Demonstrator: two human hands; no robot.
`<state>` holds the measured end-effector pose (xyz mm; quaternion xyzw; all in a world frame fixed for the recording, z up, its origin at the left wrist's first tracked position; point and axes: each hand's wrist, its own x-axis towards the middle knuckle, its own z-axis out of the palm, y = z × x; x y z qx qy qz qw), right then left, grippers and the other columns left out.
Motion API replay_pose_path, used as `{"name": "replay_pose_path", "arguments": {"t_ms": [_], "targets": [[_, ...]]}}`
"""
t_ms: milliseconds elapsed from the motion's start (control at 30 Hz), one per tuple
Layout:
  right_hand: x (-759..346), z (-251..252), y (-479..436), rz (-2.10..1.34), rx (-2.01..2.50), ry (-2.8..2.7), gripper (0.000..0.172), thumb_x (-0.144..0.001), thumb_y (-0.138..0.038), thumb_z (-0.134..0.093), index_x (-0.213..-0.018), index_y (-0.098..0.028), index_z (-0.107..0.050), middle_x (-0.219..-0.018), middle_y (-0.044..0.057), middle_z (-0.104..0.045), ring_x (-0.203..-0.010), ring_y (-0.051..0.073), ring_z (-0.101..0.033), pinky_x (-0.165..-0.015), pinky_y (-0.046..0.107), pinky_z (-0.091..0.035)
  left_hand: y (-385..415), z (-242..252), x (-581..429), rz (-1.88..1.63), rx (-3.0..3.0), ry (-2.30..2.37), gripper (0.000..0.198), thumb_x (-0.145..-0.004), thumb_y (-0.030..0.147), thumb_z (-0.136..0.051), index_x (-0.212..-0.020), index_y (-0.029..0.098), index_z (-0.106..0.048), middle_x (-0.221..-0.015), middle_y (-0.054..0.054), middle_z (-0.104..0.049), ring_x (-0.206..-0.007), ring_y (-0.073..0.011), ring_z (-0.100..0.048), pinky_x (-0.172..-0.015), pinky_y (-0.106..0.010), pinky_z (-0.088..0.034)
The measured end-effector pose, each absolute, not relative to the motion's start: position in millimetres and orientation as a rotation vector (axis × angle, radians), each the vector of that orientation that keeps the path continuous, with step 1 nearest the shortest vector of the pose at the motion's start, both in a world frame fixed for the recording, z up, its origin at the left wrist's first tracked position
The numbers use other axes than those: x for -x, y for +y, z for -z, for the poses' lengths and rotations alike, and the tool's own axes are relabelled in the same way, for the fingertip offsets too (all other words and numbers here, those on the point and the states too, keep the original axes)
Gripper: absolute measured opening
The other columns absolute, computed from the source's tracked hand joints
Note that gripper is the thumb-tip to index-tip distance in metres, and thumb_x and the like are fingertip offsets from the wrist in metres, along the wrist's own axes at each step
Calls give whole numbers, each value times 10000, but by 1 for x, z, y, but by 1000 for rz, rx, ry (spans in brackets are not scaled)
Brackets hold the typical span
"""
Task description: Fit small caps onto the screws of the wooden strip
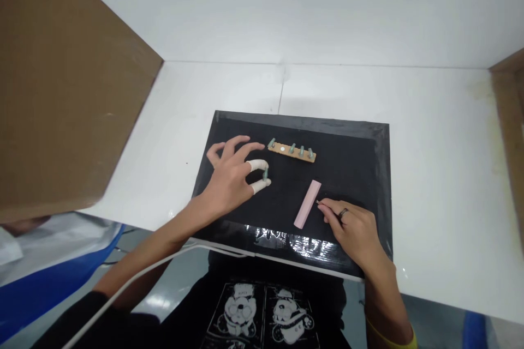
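Observation:
My left hand (pixel 231 177), with white finger covers on thumb and index finger, pinches a small green piece (pixel 266 174) upright between those two fingertips. Its other fingers are spread. Just beyond it lies a brown cardboard-like strip (pixel 286 150) bearing several similar green pieces (pixel 302 151) and one white round spot (pixel 282 148). My right hand (pixel 354 226), with a dark ring, is closed in a pinch on something tiny at its fingertips, too small to name. A pink bar (pixel 307 204) rests at a slant on the black mat, close to the left of those fingertips.
The black mat (pixel 347 169) covers part of the white table (pixel 442 191). A white panel (pixel 327 11) stands at the back and a brown board (pixel 69 87) at the left. A white cable (pixel 135 278) crosses in front of my left forearm. Part of another person (pixel 49 245) shows at lower left.

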<state>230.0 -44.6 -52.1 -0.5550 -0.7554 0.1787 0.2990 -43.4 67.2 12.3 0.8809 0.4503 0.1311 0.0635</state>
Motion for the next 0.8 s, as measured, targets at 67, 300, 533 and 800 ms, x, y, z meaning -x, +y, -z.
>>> {"name": "replay_pose_path", "arguments": {"t_ms": [67,300,533,800], "targets": [[-230,52,-45,-468,1479,-2003,242,-1068,-276,-529,-987,-165,-729,-775,-4,-752,-638,131,-694,-654,262,-488,59,-7,52,-390,-2645,1388,203,-795,244,-885,-915,216,-724,-1321,-104,-695,-1355,-414,-511,-1007,-603,-287],[-232,55,-47,-485,1456,-1986,191,-1054,-251,-561,-1030,-151,-721,-743,-16,-731,-633,114,-691,-658,244,-490,53,20,56,-508,-2513,1519,238,-789,280,-896,-954,235,-732,-1323,-92,-698,-1355,-397,-514,-1022,-589,-277],[-234,61,-51,-555,1532,-1942,166,-1047,-290,-580,-1051,-205,-723,-733,-47,-716,-650,106,-695,-682,236,-501,52,33,57,-535,-2379,1558,324,-778,342,-904,-1045,260,-741,-1385,-94,-666,-1398,-396,-474,-1039,-592,-274],[-236,63,-52,-583,1564,-1921,185,-1037,-329,-577,-1019,-235,-736,-707,-44,-711,-646,135,-707,-653,257,-513,44,38,71,-581,-2476,1470,419,-838,341,-849,-1212,248,-685,-1464,-141,-609,-1432,-414,-435,-1024,-594,-298]]}}
